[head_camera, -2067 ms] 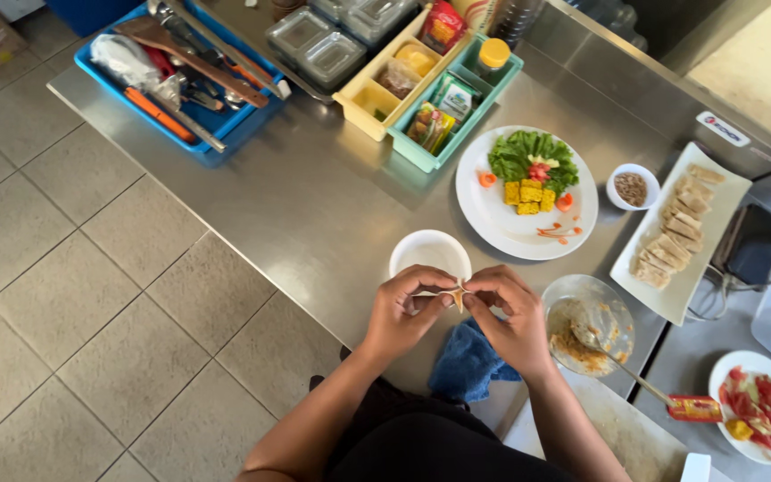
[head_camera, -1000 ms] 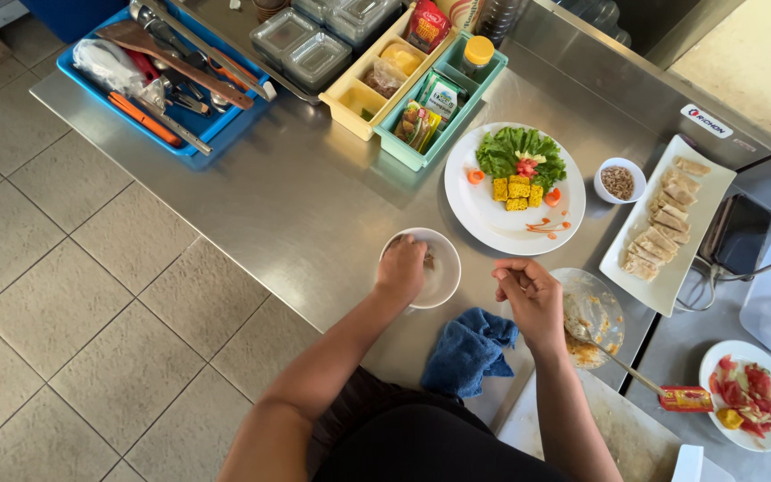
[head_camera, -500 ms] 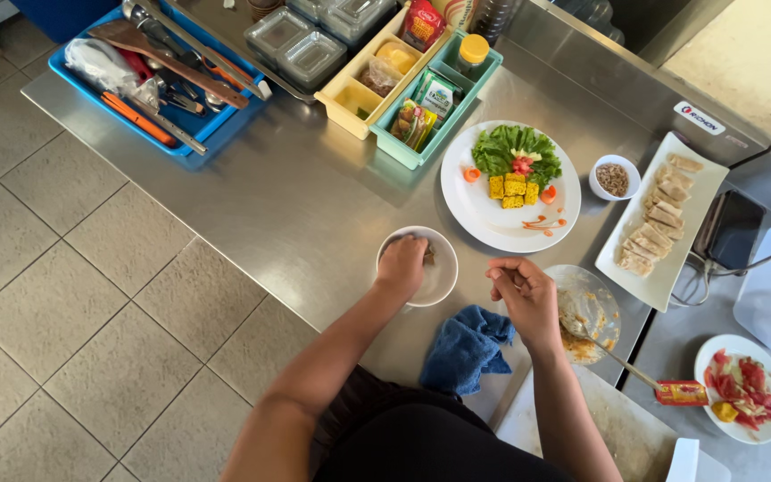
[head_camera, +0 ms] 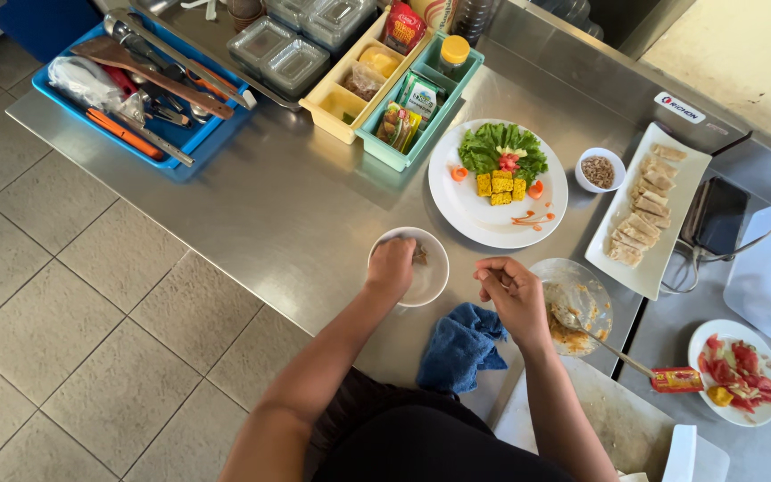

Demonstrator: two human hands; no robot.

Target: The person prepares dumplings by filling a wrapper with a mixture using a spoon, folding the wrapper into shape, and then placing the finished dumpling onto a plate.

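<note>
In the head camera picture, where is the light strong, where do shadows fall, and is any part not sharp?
Head view: daylight glares palely on the steel counter beside the white plate; the trays cast soft shadows toward the person; the left hand over the small bowl looks slightly soft; straight edges bow near the corners.

I see my left hand (head_camera: 392, 265) inside the small white bowl (head_camera: 430, 277), right hand (head_camera: 512, 295) curled just beside it, above the blue cloth (head_camera: 461, 350).

blue cloth (head_camera: 461, 348) | salad plate (head_camera: 498, 183) | blue utensil tray (head_camera: 136, 89) | rectangular plate, wrapped rolls (head_camera: 649, 210) | dirty bowl (head_camera: 573, 303)
</note>
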